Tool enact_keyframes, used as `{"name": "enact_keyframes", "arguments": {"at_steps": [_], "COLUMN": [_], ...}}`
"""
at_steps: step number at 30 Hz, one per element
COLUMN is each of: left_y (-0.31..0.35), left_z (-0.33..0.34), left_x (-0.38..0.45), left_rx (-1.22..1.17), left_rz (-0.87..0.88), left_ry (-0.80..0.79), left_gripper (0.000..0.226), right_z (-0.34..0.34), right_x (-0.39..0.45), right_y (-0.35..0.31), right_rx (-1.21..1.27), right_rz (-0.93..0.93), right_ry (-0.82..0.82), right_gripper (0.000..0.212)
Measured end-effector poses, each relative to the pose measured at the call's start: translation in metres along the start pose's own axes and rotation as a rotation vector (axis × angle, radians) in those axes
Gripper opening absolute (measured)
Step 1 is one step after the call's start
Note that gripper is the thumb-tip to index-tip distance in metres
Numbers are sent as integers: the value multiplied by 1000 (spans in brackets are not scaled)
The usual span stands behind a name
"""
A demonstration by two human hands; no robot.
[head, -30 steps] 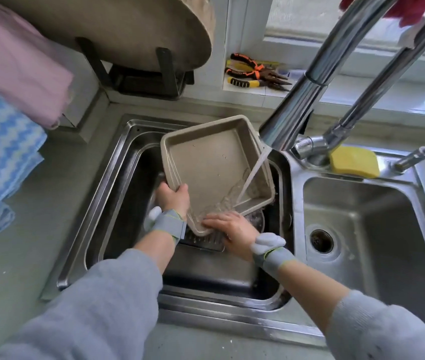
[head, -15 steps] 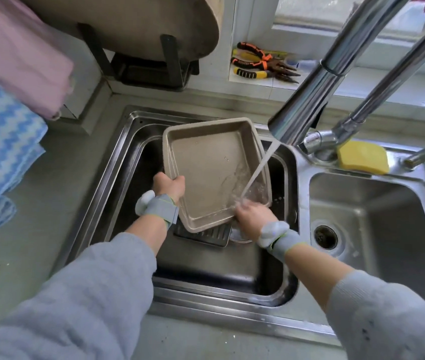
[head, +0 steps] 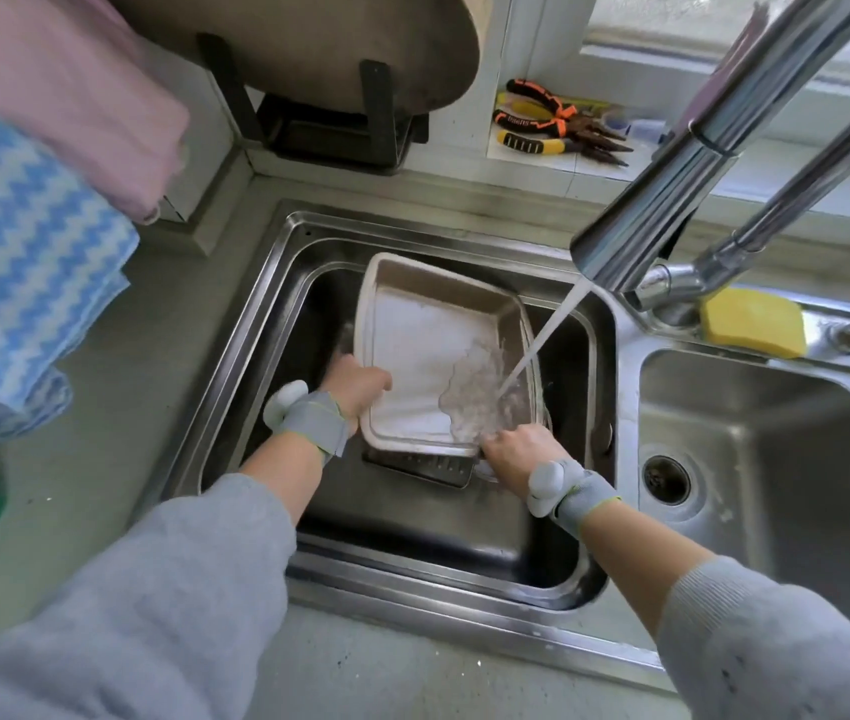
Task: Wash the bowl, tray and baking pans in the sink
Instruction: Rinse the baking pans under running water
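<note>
A square beige baking pan [head: 423, 350] is held over the left sink basin [head: 256, 324], tilted only slightly. My left hand [head: 358, 387] grips its near-left rim. At the near-right corner my right hand [head: 516, 452] grips the rim. Water from the faucet [head: 672, 194] runs into the pan's right side and pools there. Under the pan lies a dark slotted tray [head: 423, 467], and the clear rim of a bowl [head: 542, 407] shows by the right edge; most of both is hidden.
The right basin [head: 755, 439] has an open drain. A yellow sponge [head: 753, 322] sits behind it. Pliers [head: 558, 124] lie on the window ledge. A round board in a black stand [head: 329, 59] is at the back left. Blue-white and pink cloths [head: 23, 262] hang at left.
The pan has come down from a steep tilt to nearly flat and water now pools inside. My right hand moved from the pan's near edge to its near-right corner.
</note>
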State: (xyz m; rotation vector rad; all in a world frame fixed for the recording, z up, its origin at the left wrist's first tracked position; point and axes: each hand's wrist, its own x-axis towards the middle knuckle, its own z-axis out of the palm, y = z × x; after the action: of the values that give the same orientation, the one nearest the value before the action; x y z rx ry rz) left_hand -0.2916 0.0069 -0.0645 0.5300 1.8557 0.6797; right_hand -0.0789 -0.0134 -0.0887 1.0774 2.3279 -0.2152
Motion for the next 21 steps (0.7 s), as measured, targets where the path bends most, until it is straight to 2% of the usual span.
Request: {"name": "enact_keyframes", "arguments": {"at_steps": [3, 4, 7, 10, 13, 16, 19, 21], "left_y": [-12, -18, -29, -29, -36, -19, -7, -2], "left_z": [9, 13, 32, 61, 66, 51, 40, 34], "left_x": [-29, -35, -47, -53, -29, -39, -54, -56], "left_rx": [-310, -420, -600, -544, -395, -435, -443, -457], "left_rz": [-157, -178, -130, -139, -157, -178, -144, -138], "left_ry": [-152, -167, -77, -33, 39, 39, 52, 57], "left_gripper": [18, 17, 29, 31, 52, 35, 35, 34], "right_z": [-1, -4, -17, -31, -33, -22, -15, -13], "right_x": [2, 2, 1, -4, -12, -22, -22, -19], "right_y": [-12, -16, -24, -34, -34, -24, -13, -1], "right_rx": [71, 82, 105, 220, 399, 518, 433, 366], "right_rz": [14, 19, 15, -20, -66, -142, -232, -331], "right_ry": [46, 59, 105, 195, 293, 494, 643, 615], "right_gripper": [19, 21, 25, 25, 23, 13, 25, 28]}}
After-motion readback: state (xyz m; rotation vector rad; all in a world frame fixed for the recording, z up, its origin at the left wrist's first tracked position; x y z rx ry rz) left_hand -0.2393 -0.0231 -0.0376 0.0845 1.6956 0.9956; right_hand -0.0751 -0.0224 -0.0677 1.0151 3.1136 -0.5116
